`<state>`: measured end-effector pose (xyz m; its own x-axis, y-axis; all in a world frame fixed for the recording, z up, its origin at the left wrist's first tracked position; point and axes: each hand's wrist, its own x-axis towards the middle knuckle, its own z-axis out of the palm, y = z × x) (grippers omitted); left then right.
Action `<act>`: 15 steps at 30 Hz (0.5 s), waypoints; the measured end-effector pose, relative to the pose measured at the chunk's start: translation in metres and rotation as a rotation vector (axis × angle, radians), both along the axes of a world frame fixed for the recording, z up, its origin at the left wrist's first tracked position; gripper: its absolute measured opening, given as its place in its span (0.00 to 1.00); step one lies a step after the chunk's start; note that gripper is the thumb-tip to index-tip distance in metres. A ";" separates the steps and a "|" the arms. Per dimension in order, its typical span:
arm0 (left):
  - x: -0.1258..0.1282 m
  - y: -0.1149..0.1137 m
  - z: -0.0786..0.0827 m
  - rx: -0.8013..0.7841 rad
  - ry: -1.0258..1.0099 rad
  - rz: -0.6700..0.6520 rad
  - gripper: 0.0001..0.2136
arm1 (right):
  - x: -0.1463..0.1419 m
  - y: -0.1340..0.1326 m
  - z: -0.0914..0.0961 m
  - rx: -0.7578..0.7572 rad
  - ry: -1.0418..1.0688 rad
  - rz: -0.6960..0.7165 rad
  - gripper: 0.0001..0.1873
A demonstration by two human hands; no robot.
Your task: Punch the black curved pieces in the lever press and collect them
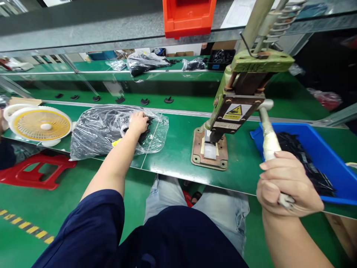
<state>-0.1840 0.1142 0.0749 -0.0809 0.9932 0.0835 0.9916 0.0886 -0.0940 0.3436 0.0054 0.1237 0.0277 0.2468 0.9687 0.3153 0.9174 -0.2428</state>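
Observation:
My left hand [137, 123] reaches into the mouth of a clear plastic bag [100, 128] full of black parts, its fingers curled on a black part [145, 134] there. My right hand [287, 184] is wrapped round the taped lever handle [268, 138] of a green hand press [237, 93]. The press stands on a rusty base plate [209, 153] on the green bench, with a small white block under its ram.
A blue bin [329, 156] of black parts sits right of the press. A yellow and white fan [39, 124] lies at the left. Black parts [145, 101] ride the belt behind. A red stool [36, 173] stands below; an orange bin [188, 16] hangs above.

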 end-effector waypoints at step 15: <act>0.035 -0.014 0.000 0.019 -0.055 -0.183 0.18 | -0.004 -0.007 0.004 -0.080 0.021 0.008 0.15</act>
